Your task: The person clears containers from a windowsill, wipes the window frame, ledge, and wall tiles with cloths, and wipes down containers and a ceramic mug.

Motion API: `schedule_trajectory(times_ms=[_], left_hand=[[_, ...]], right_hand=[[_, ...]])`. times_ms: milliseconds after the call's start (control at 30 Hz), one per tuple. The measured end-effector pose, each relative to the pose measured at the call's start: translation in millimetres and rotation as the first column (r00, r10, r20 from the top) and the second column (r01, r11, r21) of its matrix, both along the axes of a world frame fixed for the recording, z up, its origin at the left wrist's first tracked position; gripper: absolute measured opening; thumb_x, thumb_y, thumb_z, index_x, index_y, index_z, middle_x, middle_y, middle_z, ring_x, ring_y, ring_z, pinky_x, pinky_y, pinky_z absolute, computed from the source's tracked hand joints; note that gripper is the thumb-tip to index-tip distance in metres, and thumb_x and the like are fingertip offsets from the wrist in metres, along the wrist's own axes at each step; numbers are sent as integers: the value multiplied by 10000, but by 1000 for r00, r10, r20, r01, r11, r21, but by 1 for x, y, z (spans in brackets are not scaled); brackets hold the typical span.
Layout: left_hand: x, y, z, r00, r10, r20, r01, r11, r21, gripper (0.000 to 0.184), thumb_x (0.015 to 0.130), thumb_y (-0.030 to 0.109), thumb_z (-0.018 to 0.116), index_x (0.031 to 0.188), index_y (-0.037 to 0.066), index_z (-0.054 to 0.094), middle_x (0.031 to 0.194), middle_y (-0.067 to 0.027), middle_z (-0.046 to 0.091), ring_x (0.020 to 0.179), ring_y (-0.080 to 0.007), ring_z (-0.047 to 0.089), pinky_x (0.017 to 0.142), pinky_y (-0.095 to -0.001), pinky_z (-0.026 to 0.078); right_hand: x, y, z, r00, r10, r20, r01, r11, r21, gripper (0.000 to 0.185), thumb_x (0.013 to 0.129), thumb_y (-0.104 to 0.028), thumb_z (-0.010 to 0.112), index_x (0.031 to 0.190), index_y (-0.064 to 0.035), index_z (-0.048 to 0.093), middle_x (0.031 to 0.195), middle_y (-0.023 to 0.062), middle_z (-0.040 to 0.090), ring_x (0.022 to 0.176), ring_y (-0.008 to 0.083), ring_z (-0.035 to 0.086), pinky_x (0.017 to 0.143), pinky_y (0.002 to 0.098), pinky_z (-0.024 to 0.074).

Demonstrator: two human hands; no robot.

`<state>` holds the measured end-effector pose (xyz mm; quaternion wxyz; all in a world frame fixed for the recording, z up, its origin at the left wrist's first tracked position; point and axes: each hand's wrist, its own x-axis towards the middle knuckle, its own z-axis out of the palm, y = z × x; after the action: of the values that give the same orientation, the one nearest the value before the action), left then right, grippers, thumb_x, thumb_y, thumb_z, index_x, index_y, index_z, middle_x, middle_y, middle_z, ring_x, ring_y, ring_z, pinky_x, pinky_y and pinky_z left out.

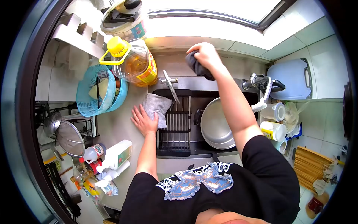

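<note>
My right hand (207, 56) is closed round a dark grey cloth (197, 66), held up near the ledge behind the sink. My left hand (144, 120) lies on the steel counter (125, 108) with its fingers spread, its thumb side touching a light grey cloth (156, 106). That cloth lies crumpled at the sink's left edge, partly over the black drying rack (178, 123). In the sink, to the right of the rack, sits a metal pot (216, 125), partly hidden by my right forearm.
A large oil bottle (136, 65) and blue baskets (87, 91) stand at the left. White bottles (118, 154) are nearer me. The faucet (261, 84) projects at the sink's right, beside a blue-grey board (290, 80) and several jars (275, 130).
</note>
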<state>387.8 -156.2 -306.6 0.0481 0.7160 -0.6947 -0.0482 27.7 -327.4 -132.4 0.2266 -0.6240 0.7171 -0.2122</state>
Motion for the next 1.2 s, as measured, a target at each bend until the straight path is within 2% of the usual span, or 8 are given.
schedule_trajectory(times_ms=[133, 200, 267, 300, 467, 767, 967, 1200], left_hand=[[2, -3, 1, 1000, 0, 0, 0, 1000, -10, 972, 765, 581, 682, 1573, 135, 376, 1653, -164, 303, 1528, -362, 275, 1236, -596, 186], [2, -6, 1, 1000, -16, 0, 16, 1000, -25, 968, 764, 577, 685, 1569, 133, 381, 1650, -166, 309, 1523, -365, 284, 1233, -598, 193], [3, -2, 0, 1000, -21, -11, 21, 1000, -20, 945, 767, 558, 691, 1558, 132, 398, 1640, -170, 324, 1515, -373, 296, 1228, -598, 209], [2, -2, -1, 999, -40, -17, 40, 999, -22, 945, 767, 558, 691, 1558, 132, 398, 1640, -170, 324, 1515, -373, 296, 1228, -598, 209], [3, 0, 1, 1000, -28, -14, 27, 998, -48, 909, 771, 523, 698, 1544, 135, 419, 1627, -168, 345, 1507, -377, 310, 1222, -599, 225], [3, 1, 4, 999, -42, -3, 42, 998, -51, 903, 770, 494, 702, 1560, 170, 408, 1627, -147, 351, 1500, -362, 328, 1216, -593, 244], [2, 0, 3, 998, -54, -28, 53, 997, -63, 899, 786, 479, 717, 1570, 184, 392, 1635, -123, 343, 1505, -357, 316, 1217, -599, 237], [4, 1, 3, 999, -49, -4, 48, 998, -51, 895, 783, 495, 695, 1561, 161, 405, 1633, -141, 343, 1506, -361, 315, 1222, -594, 229]], right_hand=[[-7, -1, 50, 891, -298, 342, 378, 905, -195, 343, 796, -34, 589, 1081, -69, 777, 998, 171, 762, 986, 302, 725, 948, 341, 537], [7, -30, 58, 951, -148, 270, 280, 782, -557, 358, 808, -45, 608, 1138, -56, 744, 1075, 175, 740, 1043, 329, 697, 976, 374, 524], [27, -67, 44, 972, -97, 216, 210, 775, -597, 349, 810, -56, 661, 1153, -73, 725, 1201, 172, 685, 1186, 360, 602, 1064, 428, 454], [26, -93, 19, 990, -104, -99, 5, 716, -698, 337, 813, -72, 668, 1143, -101, 731, 1232, 144, 676, 1226, 379, 560, 1071, 462, 434], [55, -143, -58, 878, -93, -470, -60, 952, -300, 517, 867, -481, 662, 1365, -346, 638, 1488, 31, 518, 1336, 345, 448, 1148, 573, 284], [-57, -119, -37, 911, -7, -413, -120, 952, -281, 370, 862, -272, 630, 1219, -217, 712, 1317, 54, 662, 1191, 287, 622, 1007, 452, 514], [-213, -71, -56, 821, -146, -552, -129, 894, -428, 363, 873, -184, 577, 1215, -193, 697, 1273, 81, 680, 1175, 312, 610, 1047, 449, 483], [-301, -5, -16, 664, -443, -602, 399, 891, -216, 461, 938, -259, 480, 1388, -251, 583, 1469, 36, 543, 1316, 324, 533, 1094, 495, 443]])
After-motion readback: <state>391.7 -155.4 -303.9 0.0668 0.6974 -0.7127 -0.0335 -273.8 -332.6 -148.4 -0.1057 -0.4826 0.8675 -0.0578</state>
